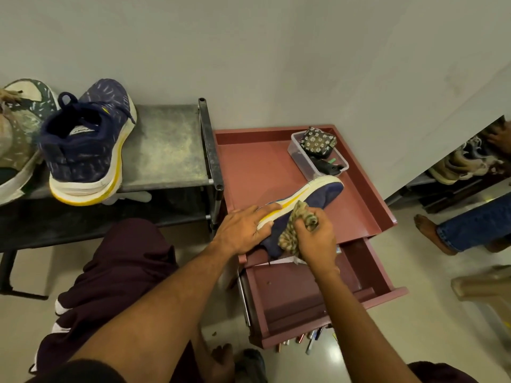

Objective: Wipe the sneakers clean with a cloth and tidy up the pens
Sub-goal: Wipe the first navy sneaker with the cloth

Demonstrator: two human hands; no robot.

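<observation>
A navy sneaker with a white and yellow sole [318, 194] lies on its side on the red cabinet top [249, 161]. My left hand [243, 228] presses flat on its heel end and sole, holding it down. My right hand [315, 239] is closed around a crumpled patterned cloth [296, 225] pressed against the sneaker's upper. The matching navy sneaker [88, 145] stands on the grey shoe rack [166, 145] to the left. Several pens [309, 341] lie on the floor below the open red drawer [304, 294].
A clear plastic box [309, 156] with a floral pouch and small items sits at the back of the cabinet top. A green and white shoe [19, 134] is on the rack's left end. Another person's bare foot and jeans [456, 230] stand at right, near a lower shoe shelf [464, 161].
</observation>
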